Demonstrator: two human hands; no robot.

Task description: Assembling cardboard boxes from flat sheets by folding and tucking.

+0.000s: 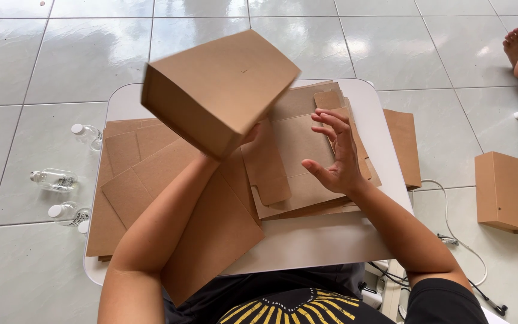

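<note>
Folded box (220, 90) aloft in left grip (248, 137), clear of table edge (391, 156).

A single camera worn on the person's head looks steeply down and slightly forward, close over a small white table (373, 114) whose near edge sits just above the person's lap at the bottom of the frame. Both forearms enter from the near edge, so the left hand (248, 137) and right hand (336, 157) appear close and large in the middle. The wide view also takes in white floor tiles (43, 54) far beyond the table and to its left and right.
</note>
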